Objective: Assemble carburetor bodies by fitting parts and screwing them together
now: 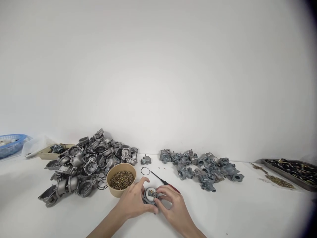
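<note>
A small grey metal carburetor body [150,195] with a pale round face rests on the white table near the front edge. My left hand [133,198] wraps its left side, thumb up over the top. My right hand [172,203] grips its right side, fingertips pinched at a small part on the face. A red-handled screwdriver [165,182] lies just behind my right hand, tip pointing left. A tan bowl [111,188] of brass screws stands beside my left hand. A black O-ring [145,171] lies behind the bowl.
A large heap of grey bowl covers [81,162] lies at the left, more O-rings [101,181] beside it. A row of carburetor bodies [200,167] sits at the right. A dark tray [289,168], loose brass parts [278,181], a blue basket [11,143] and a beige tray [47,153] line the edges.
</note>
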`<state>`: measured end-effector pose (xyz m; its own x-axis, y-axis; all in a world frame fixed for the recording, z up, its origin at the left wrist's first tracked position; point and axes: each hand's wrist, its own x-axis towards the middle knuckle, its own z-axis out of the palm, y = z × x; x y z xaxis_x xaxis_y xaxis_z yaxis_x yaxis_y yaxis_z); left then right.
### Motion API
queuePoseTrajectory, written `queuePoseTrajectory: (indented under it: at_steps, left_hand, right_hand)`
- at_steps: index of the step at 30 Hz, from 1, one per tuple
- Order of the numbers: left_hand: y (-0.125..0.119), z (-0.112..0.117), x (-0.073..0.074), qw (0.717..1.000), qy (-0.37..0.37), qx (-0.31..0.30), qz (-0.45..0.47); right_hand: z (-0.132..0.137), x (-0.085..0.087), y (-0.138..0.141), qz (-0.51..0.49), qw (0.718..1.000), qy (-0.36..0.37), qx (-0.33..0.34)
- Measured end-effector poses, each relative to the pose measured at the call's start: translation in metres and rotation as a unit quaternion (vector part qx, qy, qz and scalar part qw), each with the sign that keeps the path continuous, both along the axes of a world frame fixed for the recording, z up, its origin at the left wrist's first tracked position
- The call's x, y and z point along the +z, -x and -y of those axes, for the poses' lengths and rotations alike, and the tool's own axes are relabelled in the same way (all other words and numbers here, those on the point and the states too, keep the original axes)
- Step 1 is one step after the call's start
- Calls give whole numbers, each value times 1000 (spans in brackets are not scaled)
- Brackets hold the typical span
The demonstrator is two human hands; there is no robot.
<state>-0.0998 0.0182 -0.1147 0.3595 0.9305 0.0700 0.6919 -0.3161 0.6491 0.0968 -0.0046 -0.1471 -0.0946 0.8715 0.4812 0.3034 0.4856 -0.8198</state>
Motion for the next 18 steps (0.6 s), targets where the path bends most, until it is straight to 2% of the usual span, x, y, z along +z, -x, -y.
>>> queuePoseTrajectory:
  at_steps: [3, 6, 7, 9, 11, 14, 16, 18]
  left_hand:
    - [20, -12, 14, 997, -65, 16, 28]
    - [66, -33, 34, 977, -194, 56, 65]
    - [86, -40, 40, 961, -247, 113, 55]
    - [128, -50, 45, 906, -329, 267, -4]
    - [164, -55, 43, 874, -325, 352, -79]
    - [194, -57, 31, 892, -270, 328, -154]
    - [199, -58, 23, 908, -233, 298, -183]
    - [198, -59, 17, 910, -214, 290, -203]
  right_hand:
    - [1, 1, 0, -1, 1000, 4, 7]
    - [3, 4, 0, 6, 1000, 2, 0]
    - [4, 5, 0, 12, 1000, 0, -6]
    - [5, 7, 0, 28, 999, -6, -19]
    - [6, 8, -1, 44, 998, -11, -34]
    - [6, 9, -2, 52, 997, -16, -58]
    - [5, 9, -3, 45, 996, -23, -75]
    - [5, 10, -4, 39, 995, -27, -84]
